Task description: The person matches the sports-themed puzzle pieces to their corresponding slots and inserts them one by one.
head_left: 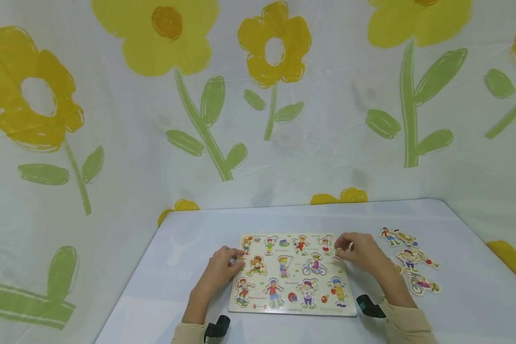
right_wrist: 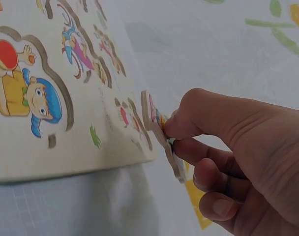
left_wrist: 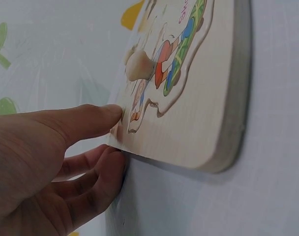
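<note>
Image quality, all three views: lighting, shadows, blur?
Head: bright, fairly even light, faint sheen on the smooth white table, small lettering on the pale wooden puzzle board barely legible; left wrist: dimmer, soft shadow along the board's edge; right wrist: also dim, soft shadow below the board, far printed figures blurrier than the near blue-haired one.

The left sleeve [head_left: 188, 333] and the right sleeve [head_left: 406, 325] are beige and end well behind the fingers [left_wrist: 107, 179]. Beside each sleeve is a small black device [head_left: 218, 327]; the right one bears a green mark [head_left: 361, 304].
</note>
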{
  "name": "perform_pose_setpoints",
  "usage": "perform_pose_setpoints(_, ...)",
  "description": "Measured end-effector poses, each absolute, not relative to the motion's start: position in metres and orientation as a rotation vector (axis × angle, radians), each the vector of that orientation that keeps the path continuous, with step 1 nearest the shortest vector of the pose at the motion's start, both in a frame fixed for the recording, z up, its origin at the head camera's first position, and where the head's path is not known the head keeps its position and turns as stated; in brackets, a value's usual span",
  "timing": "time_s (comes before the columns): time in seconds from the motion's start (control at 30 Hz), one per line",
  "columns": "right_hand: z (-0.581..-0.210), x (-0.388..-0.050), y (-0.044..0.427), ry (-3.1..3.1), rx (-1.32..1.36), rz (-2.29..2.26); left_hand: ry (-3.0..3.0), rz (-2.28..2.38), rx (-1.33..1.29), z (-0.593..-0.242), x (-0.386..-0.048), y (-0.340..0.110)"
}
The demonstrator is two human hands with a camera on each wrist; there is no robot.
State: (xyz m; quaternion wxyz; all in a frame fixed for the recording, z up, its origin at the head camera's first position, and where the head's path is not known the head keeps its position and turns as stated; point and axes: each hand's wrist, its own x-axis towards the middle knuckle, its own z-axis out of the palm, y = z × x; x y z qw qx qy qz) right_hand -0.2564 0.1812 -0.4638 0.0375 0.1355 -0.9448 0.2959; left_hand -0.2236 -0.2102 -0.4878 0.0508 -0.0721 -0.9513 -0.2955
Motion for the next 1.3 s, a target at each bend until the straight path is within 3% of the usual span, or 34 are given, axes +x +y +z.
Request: perform_pose_setpoints(1.3, -0.467, -0.284, 0.049, -2.847, 0.726, 0.786, -2.921, -0.961, -0.232, -0.484, -0.226, -0.214)
